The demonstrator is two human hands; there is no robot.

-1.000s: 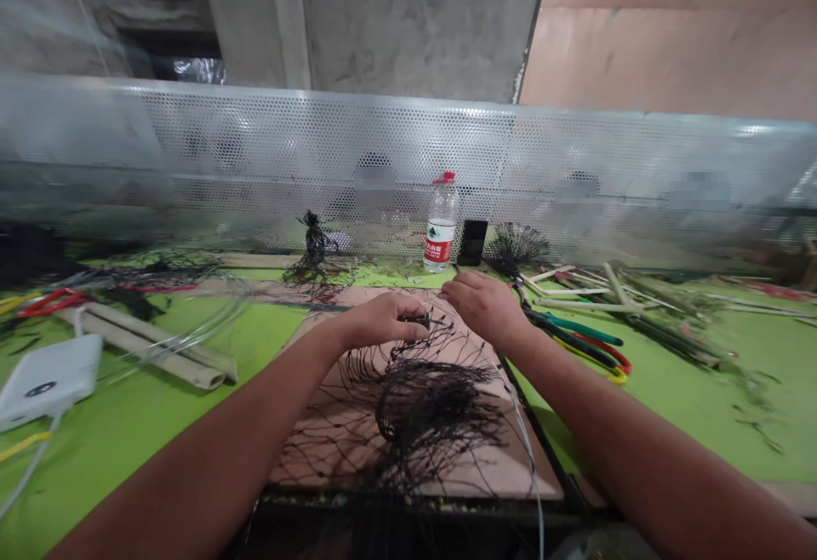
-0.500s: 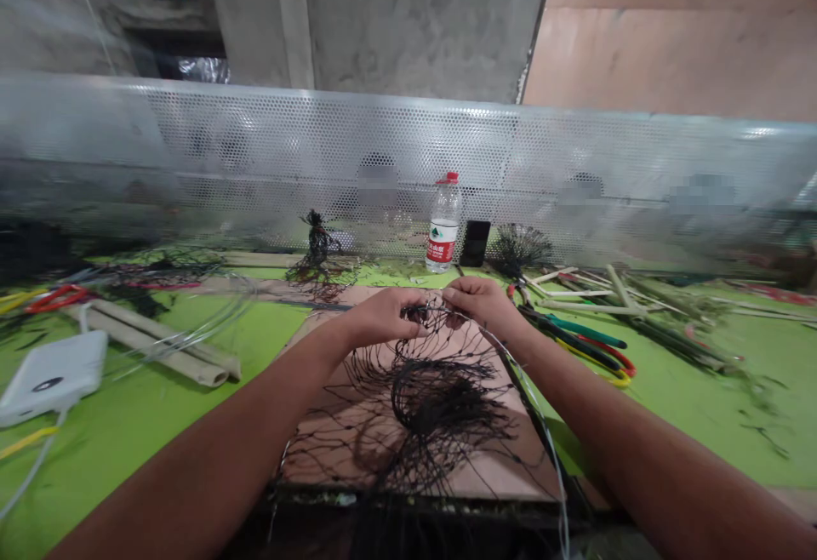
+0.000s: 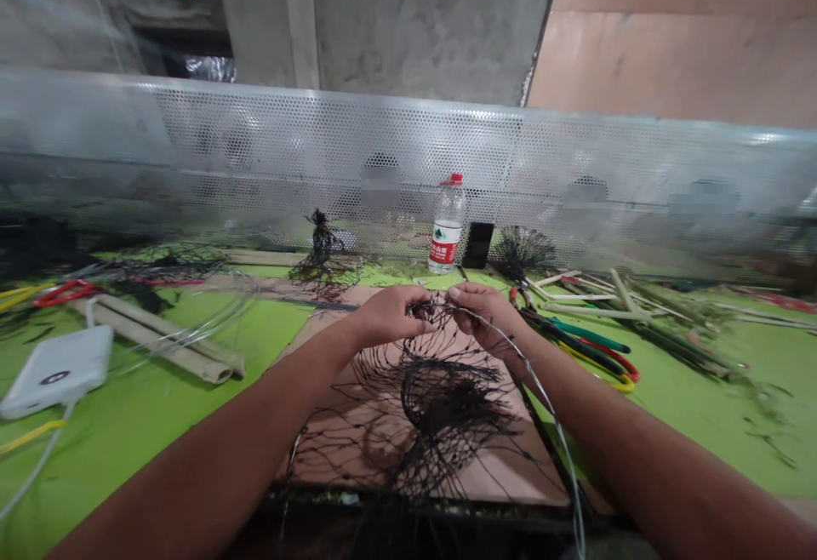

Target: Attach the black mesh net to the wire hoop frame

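Black knotted netting (image 3: 447, 407) lies bunched on a wooden board (image 3: 511, 475) in front of me, its upper edge gathered between my hands. My left hand (image 3: 392, 315) is closed on a bunch of that netting, thumb and fingers curled round it. Close beside it, my right hand (image 3: 482, 309) pinches a thin silvery wire (image 3: 542, 390) by the net's edge. The wire arcs from there over my right forearm and down past the board's front edge. The fingertips partly hide where wire and net meet.
A water bottle (image 3: 447, 228) and a dark phone (image 3: 478, 245) stand by the perforated metal screen (image 3: 287, 168). Pliers (image 3: 593, 347) and cut stalks (image 3: 625, 305) lie to the right. On the left are a white power bank (image 3: 60, 368), bamboo tubes (image 3: 159, 339) and coiled wire.
My right hand has turned slightly, and the wire now arcs higher over my right forearm. My left hand keeps its grip on the netting. The whole view has shifted a little.
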